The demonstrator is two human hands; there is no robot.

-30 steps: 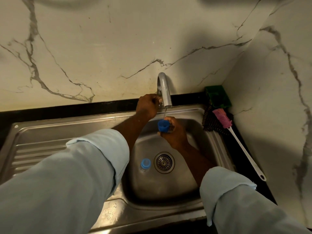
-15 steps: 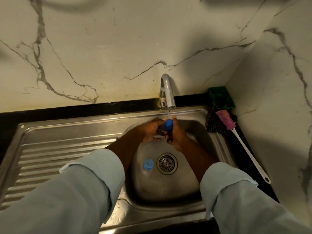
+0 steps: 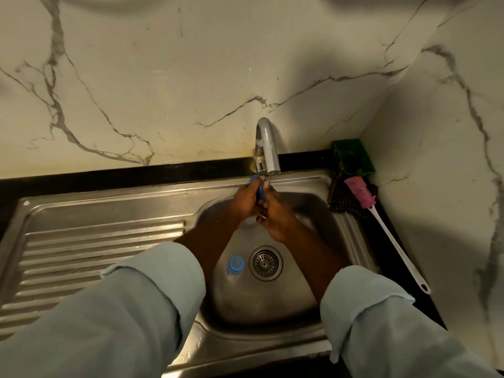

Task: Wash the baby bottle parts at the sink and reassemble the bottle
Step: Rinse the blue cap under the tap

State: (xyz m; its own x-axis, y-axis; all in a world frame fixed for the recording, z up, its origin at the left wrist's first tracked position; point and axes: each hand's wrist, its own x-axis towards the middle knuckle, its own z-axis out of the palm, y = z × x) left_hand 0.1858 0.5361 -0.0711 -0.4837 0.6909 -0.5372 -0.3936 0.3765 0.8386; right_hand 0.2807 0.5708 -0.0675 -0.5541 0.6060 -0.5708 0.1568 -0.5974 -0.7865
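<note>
Rinsing step in hand, by the look of it: blue bottle part (image 3: 257, 186) held under the thin stream from the tap (image 3: 267, 148), up at the back edge of the sink (image 3: 272, 309)

Left hand (image 3: 245, 200) curled round the blue part, gripping it from the left; right hand (image 3: 275, 214) close against it, fingers bent in toward the same piece, though whether pinching it or only rubbing it cannot be told

Bottle (image 3: 235, 266) with its pale blue top lying on the basin floor, just left of the drain (image 3: 265, 263), untouched and probably waiting its turn

Next move likely calls for turning the part so water reaches the inside, then setting it somewhere clean, perhaps on the ribbed drainboard (image 3: 95, 255) along the left side, before picking up the bottle

Off the right edge of the sink: pink-headed bottle brush (image 3: 381, 222) with a long white handle, resting over a dark scrubber (image 3: 342, 199), green holder (image 3: 353, 156) in the back right corner

Nothing blocking the reach to brush or bottle, apart from wet, slippery fingers
</note>
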